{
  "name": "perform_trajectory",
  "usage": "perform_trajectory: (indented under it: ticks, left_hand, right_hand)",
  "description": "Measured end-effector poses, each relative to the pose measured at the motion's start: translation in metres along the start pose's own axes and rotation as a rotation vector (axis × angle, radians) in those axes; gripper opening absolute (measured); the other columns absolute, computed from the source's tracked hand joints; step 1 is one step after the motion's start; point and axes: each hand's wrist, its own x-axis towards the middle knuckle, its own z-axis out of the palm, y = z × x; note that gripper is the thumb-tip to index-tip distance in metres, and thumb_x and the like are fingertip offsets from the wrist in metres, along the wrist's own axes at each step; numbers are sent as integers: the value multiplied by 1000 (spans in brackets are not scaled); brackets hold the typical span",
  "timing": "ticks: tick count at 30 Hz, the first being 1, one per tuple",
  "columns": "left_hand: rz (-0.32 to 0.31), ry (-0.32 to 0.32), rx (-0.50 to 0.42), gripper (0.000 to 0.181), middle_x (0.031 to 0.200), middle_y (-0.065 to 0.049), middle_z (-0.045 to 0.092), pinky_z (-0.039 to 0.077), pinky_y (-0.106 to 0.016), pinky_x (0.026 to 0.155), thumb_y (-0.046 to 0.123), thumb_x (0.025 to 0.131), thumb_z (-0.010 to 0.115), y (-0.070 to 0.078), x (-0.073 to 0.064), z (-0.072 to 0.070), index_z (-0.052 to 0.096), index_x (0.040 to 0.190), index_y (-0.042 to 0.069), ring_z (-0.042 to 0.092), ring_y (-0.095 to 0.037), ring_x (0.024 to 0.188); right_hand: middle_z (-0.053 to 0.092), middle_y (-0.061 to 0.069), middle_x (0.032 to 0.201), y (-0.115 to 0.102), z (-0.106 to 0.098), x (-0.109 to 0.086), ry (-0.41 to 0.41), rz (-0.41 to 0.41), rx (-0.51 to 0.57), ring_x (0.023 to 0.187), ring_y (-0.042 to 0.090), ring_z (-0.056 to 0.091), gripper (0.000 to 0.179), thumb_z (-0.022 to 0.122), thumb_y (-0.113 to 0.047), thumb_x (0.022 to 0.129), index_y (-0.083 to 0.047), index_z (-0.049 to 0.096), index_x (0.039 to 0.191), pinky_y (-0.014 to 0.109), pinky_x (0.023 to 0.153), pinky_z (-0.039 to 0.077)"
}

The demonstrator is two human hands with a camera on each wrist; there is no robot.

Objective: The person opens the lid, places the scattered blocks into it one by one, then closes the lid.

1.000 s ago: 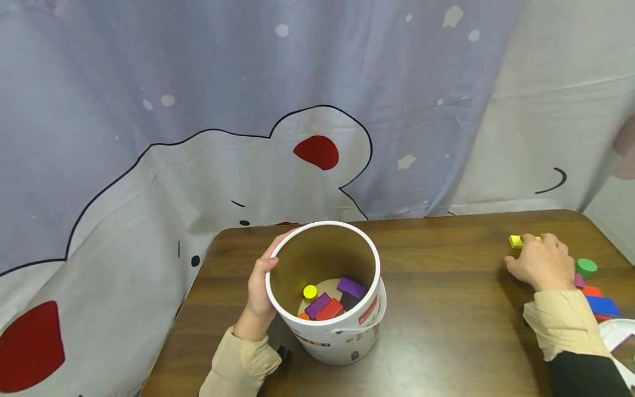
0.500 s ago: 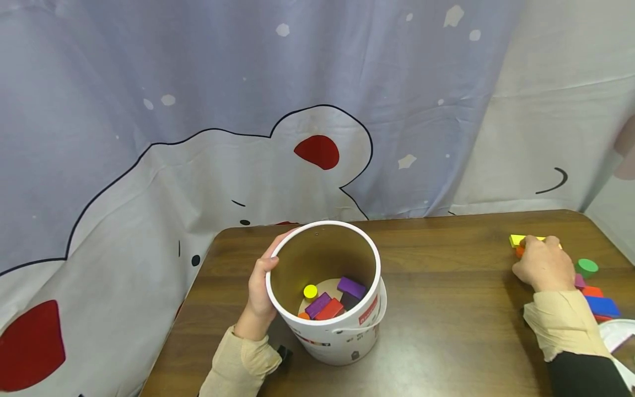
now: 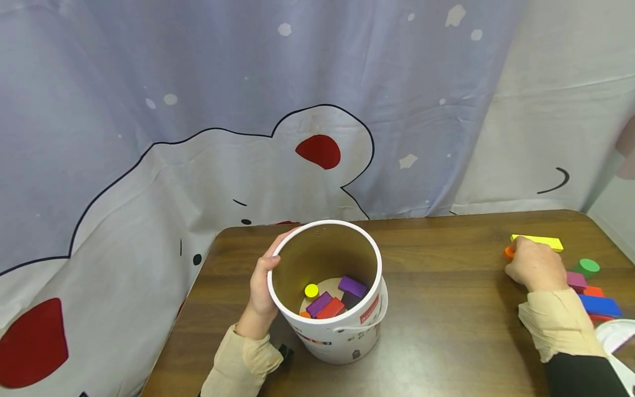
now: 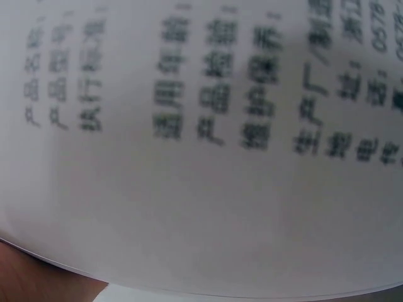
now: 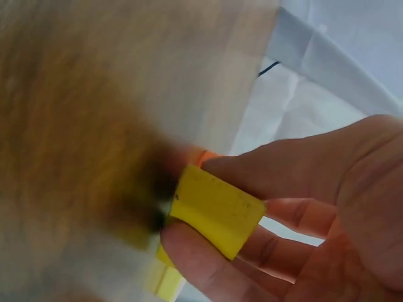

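white bucket (image 3: 333,347) stands upright toward the left part of the table (image 3: 446,309), and the person's left hand (image 3: 261,286) grips its rim, thumb over the edge. inside, on the bottom, i see a yellow cylinder (image 3: 311,291), two purple blocks (image 3: 353,286), a red block (image 3: 330,309) and a bit of orange.

over by the far right corner, the right hand (image 3: 538,267) pinches a small yellow block (image 5: 217,211) between thumb and fingers. an orange piece (image 3: 509,252) shows right beside it; whether it is held too, i can't tell. a long yellow block (image 3: 550,242) lies just behind. nearer the right edge sit a green cylinder (image 3: 587,268), a magenta block (image 3: 577,281) and a blue block (image 3: 600,305), with some red pieces close by and a white container (image 3: 615,332) partly out of view.

the table is dark brown wood grain with rounded far corners and a soft sheen of light near the front. behind it hangs a curtain (image 3: 223,71), bluish lavender with pale star shapes and a big white cartoon figure outlined in black, marked with red patches; pale cloth runs down the right side too.
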Motion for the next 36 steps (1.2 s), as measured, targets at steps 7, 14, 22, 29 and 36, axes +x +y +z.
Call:
perform_trajectory:
  ticks: [7, 14, 22, 29, 36]
  left_hand:
    - [-3, 3, 19, 65, 152, -11, 49, 37, -49, 117, 17, 97, 16, -3, 1, -3, 38, 156, 4, 48, -27, 139]
    - [-9, 6, 23, 64, 151, -8, 51, 37, -49, 117, 17, 97, 16, -1, 1, 0, 39, 156, 5, 48, -26, 139]
    - [-2, 4, 25, 64, 153, -9, 49, 37, -49, 117, 18, 98, 17, -1, 0, -2, 39, 156, 4, 47, -27, 139]
    - [11, -5, 17, 65, 154, -11, 49, 37, -48, 117, 15, 97, 15, -4, 1, -4, 38, 156, 3, 48, -27, 139]
    - [11, -2, 15, 65, 153, -10, 50, 37, -47, 117, 15, 97, 14, -4, 1, -4, 39, 156, 3, 48, -27, 139]
  right_hand:
    - [67, 29, 90, -25, -9, -3, 7, -57, 27, 77, 44, 62, 31, 66, -5, 72, 5, 65, 102, 43, 57, 45]
    - [73, 25, 101, -60, -16, -12, 89, -205, 106, 86, 44, 65, 25, 67, -5, 78, 0, 72, 103, 50, 67, 48]
    - [72, 16, 101, -102, -26, -30, 243, -351, 215, 72, 25, 56, 20, 73, -2, 80, -8, 78, 98, 35, 66, 40]
    - [70, -4, 92, -135, -33, -48, 374, -471, 295, 66, 7, 51, 28, 80, 1, 77, -20, 78, 96, 21, 62, 39]
    - [71, -8, 98, -161, -38, -63, 418, -572, 422, 83, 1, 59, 38, 83, 7, 74, -21, 77, 100, 6, 75, 47]
